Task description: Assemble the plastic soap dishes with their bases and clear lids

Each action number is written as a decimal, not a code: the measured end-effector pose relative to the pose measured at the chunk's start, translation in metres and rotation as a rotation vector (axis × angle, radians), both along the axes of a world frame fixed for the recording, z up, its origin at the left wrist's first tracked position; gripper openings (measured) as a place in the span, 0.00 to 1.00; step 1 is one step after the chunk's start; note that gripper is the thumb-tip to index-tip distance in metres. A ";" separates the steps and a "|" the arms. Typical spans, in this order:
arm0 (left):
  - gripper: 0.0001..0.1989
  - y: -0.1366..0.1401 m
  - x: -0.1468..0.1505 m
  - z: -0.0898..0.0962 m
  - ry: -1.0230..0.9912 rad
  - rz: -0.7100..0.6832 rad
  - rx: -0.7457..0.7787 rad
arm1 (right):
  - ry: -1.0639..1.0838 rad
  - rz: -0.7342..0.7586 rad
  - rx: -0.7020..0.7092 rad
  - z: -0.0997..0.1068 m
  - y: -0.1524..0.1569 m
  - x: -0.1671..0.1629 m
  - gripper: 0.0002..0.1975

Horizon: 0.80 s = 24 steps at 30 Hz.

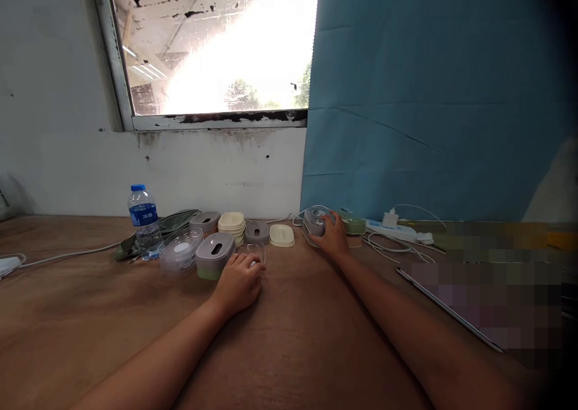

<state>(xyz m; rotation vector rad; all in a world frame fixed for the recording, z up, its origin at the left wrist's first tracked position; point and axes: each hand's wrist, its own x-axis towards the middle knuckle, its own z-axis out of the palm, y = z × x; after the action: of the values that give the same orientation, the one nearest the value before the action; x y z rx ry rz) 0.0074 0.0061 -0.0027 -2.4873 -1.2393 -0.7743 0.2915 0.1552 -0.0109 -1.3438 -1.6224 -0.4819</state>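
1. Right hand [333, 236] reaches far across the tabletop [293, 338], fingers curled around a small grey container [315, 220]; grip looks closed on it.
2. Left hand [238, 282] lies flat over a clear lid [256, 252], just right of a grey-green box [214, 254]; holding or only resting, cannot tell.
3. Container judged light, rigid, smooth plastic, likely slippery; best held by its sides.
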 end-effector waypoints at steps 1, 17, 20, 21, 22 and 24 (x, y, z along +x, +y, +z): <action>0.13 0.000 0.000 0.000 -0.007 -0.007 0.002 | 0.014 0.011 0.019 0.001 -0.002 -0.002 0.26; 0.28 -0.031 0.005 0.021 -0.081 -0.494 0.027 | -0.179 0.886 -0.219 0.011 -0.203 -0.013 0.35; 0.33 -0.031 0.007 0.021 -0.020 -0.654 -0.094 | -0.226 0.992 -0.270 0.012 -0.214 -0.016 0.37; 0.35 -0.031 0.008 0.021 -0.012 -0.679 -0.131 | -0.228 1.013 -0.289 0.011 -0.213 -0.017 0.37; 0.36 -0.031 0.008 0.020 -0.010 -0.687 -0.169 | -0.225 1.029 -0.310 0.011 -0.211 -0.017 0.36; 0.38 -0.030 0.008 0.019 -0.022 -0.670 -0.245 | -0.211 1.045 -0.354 0.009 -0.207 -0.017 0.35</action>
<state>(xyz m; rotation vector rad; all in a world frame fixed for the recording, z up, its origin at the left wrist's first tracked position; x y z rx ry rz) 0.0153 -0.0236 0.0161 -3.1460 -0.5022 -0.8228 0.2746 -0.0516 -0.0017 -0.5092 -2.3777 0.3201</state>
